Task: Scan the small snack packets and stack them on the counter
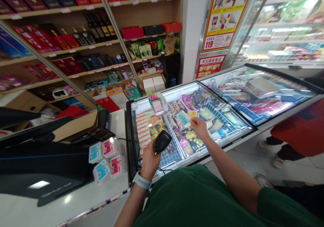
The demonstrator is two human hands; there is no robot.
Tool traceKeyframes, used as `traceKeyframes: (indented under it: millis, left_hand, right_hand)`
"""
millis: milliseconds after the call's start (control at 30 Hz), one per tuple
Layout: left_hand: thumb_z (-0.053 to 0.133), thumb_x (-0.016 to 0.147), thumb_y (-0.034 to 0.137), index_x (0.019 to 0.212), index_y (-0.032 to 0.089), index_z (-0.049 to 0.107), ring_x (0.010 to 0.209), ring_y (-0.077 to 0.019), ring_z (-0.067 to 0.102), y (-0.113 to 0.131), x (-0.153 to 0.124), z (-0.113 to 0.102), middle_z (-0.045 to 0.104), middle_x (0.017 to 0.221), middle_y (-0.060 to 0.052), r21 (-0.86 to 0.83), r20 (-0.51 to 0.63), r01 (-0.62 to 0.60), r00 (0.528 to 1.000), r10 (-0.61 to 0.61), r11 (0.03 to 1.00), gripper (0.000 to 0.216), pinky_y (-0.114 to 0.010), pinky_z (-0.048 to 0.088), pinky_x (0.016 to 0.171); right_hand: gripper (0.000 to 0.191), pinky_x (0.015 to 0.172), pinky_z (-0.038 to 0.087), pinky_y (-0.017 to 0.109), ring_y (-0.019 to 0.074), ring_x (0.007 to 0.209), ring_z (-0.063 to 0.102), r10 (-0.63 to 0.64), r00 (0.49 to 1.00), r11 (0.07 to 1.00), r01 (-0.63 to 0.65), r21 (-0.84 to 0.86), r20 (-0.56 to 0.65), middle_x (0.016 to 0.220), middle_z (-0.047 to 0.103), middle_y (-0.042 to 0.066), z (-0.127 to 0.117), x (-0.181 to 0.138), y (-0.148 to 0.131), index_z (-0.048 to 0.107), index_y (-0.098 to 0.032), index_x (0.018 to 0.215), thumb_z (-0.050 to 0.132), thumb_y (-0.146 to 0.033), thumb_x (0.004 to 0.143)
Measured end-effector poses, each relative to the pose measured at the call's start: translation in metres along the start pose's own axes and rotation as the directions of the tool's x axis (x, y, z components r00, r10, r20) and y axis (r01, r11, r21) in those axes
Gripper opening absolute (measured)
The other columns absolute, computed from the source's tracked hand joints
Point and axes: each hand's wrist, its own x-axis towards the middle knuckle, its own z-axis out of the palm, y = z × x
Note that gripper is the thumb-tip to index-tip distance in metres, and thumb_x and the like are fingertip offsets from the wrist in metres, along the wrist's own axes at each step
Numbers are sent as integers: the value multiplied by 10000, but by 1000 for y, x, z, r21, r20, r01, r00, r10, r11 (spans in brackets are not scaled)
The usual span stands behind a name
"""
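Your right hand [200,128] pinches a small pack [192,113] by its near edge between thumb and fingertips, holding it just above the glass lid [235,119] of the freezer [253,129]. The pack looks flat and light with a glossy film wrap, so I judge it slippery and easy to crease. A light pinch at the edge, clear of the printed face, suits it. It is too small to tell what is printed on it. Your left hand [149,159] is closed around the grip of the scanner [162,141], whose black head tilts up toward the pack but stays apart from it. The scanner is hard, smooth plastic with a rounded head; it looks stiff and sturdy, and the narrow grip is the place to hold it. A thin cable [164,169] trails from below it across the lid, and a pale watch [142,181] sits on that wrist. Under the lid, white wire baskets [174,152] hold crowded packets in shiny wrappers. Left of the freezer, the glossy white desk [63,203] carries clear tubs [106,159] with pink and blue labels, just beside a black screen [37,173]. Beyond stand wooden shelves [141,16] of red and dark boxes. At the right, a person [301,129] in red stands beside the freezer.
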Motion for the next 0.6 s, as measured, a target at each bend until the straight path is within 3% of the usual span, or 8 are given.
traceKeyframes:
  millis: [600]
  left_hand:
    - [546,731,49,1199,174,603,1080,-281,681,-1,-2,0,727,1126,-97,-21,23,30,999,-30,999,488,-428,534,958]
  right_hand:
    - [263,745,538,338,233,797,701,-16,1000,1000,16,-3,7,806,732,46,-2,-2,-3,685,-219,905,556,-439,842]
